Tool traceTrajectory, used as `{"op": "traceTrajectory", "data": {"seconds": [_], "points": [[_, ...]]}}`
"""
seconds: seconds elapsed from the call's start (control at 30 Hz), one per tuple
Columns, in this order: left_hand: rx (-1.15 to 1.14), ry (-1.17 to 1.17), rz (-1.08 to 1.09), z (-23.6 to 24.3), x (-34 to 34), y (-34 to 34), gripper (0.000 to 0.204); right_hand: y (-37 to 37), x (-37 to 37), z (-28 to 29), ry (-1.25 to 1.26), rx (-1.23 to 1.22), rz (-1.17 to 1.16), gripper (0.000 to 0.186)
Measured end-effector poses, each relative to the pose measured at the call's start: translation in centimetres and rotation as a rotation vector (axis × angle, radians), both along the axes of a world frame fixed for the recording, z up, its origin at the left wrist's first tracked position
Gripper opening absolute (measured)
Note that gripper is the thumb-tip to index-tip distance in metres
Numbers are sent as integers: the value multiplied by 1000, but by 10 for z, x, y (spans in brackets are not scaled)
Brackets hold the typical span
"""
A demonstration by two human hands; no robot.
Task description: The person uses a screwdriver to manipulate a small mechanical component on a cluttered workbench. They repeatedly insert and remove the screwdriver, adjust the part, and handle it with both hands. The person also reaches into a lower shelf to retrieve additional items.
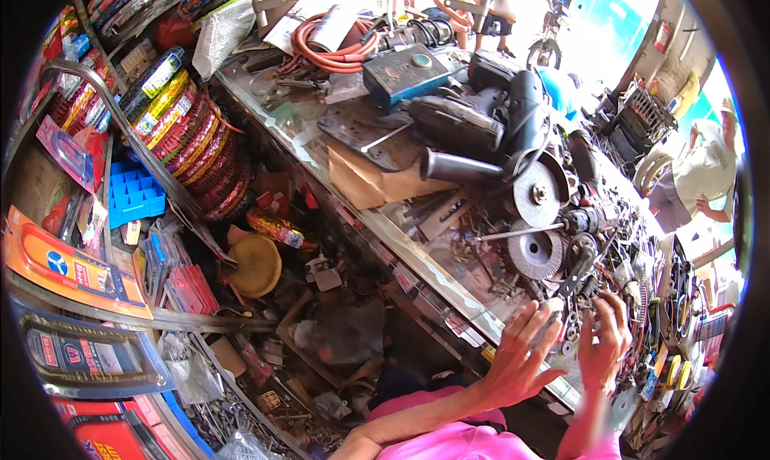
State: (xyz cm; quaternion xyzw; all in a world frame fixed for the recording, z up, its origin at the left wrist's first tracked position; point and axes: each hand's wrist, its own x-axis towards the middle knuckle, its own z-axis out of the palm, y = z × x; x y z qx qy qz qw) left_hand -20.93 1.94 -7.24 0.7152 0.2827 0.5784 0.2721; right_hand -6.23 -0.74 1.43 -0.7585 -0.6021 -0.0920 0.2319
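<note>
My left hand [520, 359] is over the near edge of the cluttered glass-topped counter [309, 165], its fingers stretched out and the thumb apart. Beside it my right hand [603, 349] is raised, fingers slightly bent and apart, with nothing visible in it. Small metal parts [571, 325] lie just beyond my fingertips. Past them are a dark metal bar-like tool [579, 269], a grey flap disc [535, 255] and a drill-like tool [585, 219]. An angle grinder with a pale disc [536, 194] rests farther back.
A blue-topped metal box [405, 77] and a coiled orange hose [335, 44] occupy the counter's far end. At left are stacked wrapped rolls [188, 131], a blue divided tray [135, 194] and packaged tools [72, 263]. A yellow round stool-like object [255, 266] stands below. People and a motorcycle [545, 47] are outside.
</note>
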Motion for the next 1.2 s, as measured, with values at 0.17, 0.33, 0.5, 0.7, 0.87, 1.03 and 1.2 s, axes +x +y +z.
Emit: {"op": "traceTrajectory", "data": {"seconds": [0.17,0.33,0.5,0.7,0.87,1.03,1.2], "points": [[-53,-46,237,-2,-75,27,72,21,-88,-17,121,48,322,24],[-375,-601,387,-13,-136,60,62,48,-169,-10,361,64,734,54],[-1290,-1241,-122,-61,-218,52,58,85,-251,-74,456,-189,1284,78],[-1223,-1355,-285,-41,-282,44,58,103,-280,-175,801,-276,1150,74],[-680,-1130,-195,12,-290,52,60,94,-262,-263,2043,-1086,18,71],[-851,-1970,-1056,-119,-254,27,65,65,-306,-263,2067,-797,761,60],[-925,-1788,-908,-155,-268,13,53,69,-302,-185,2052,-710,249,47]]}}
